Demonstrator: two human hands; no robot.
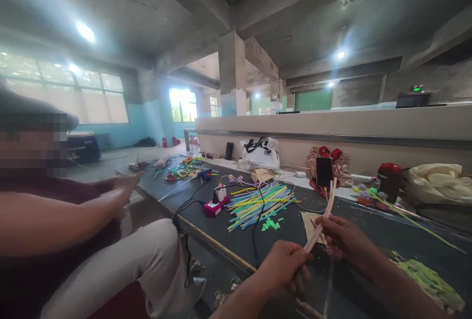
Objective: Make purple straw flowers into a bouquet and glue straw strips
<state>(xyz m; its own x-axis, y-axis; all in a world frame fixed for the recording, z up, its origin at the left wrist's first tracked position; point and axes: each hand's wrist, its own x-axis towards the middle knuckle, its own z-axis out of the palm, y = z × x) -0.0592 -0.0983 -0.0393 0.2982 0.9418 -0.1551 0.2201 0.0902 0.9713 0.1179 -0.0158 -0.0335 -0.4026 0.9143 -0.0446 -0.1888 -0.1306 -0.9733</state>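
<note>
A small bundle of pale pink pipe cleaners slants upward between my two hands, over the near part of the dark table. My left hand is closed round its lower end. Higher up, my right hand pinches the same bundle, and the upper ends stick out above the fingers. Beneath the hands lies a piece of tan cardboard, partly covered by them. A heap of yellow, blue, green and purple pipe cleaners spreads to the left, with short green pieces in front of it.
A magenta power strip with a white plug and black cables sits left of the heap. A phone leans against a red patterned bag. Green-yellow scraps lie at right. A co-worker sits at left, arms reaching over the table.
</note>
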